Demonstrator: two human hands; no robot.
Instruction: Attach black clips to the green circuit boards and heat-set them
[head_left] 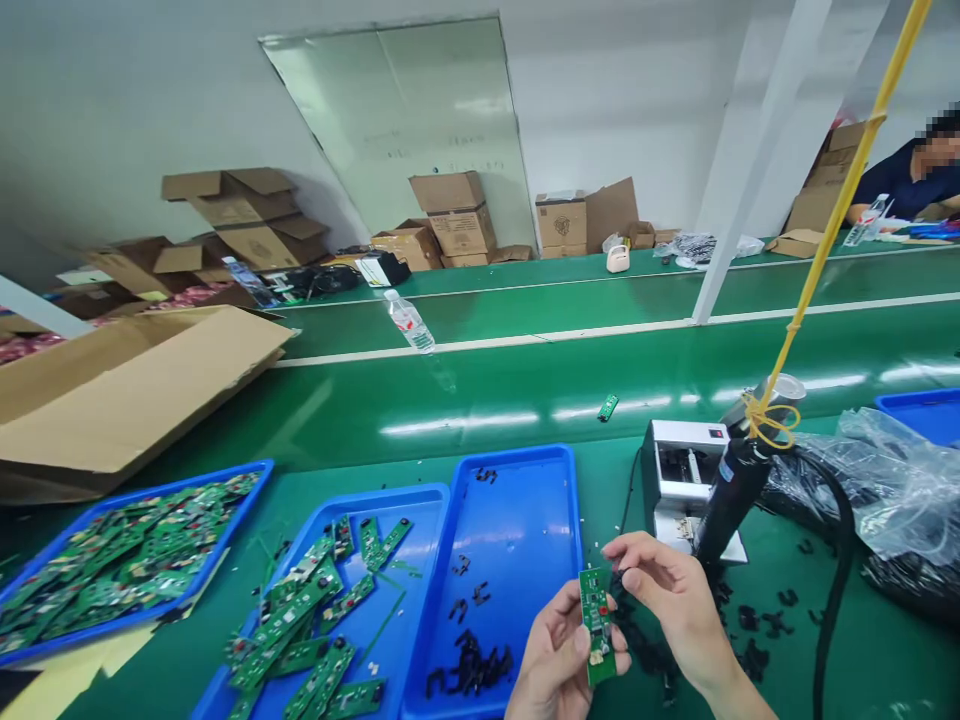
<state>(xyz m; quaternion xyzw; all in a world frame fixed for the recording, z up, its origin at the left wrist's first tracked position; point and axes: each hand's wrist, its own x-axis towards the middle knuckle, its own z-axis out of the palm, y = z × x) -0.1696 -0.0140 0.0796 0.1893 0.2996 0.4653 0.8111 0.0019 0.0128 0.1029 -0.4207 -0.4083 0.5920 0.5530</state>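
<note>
The left grip (555, 655) held a board (595, 622); the right grip (675, 592) seemingly pinched a clip (619, 582) beside it. Fitting seemed underway; the next move called for careful alignment.

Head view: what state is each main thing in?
Circuit board, held in left hand
Right hand, beside the board, fingers bent
Leftmost tray, heaped with green boards
Next tray, partly covered with green boards
Third tray, black clips mostly bunched at near end
Cardboard box, open
Black tool, tied to yellow cord
Plastic bag, crumpled
Water bottle, standing
</note>
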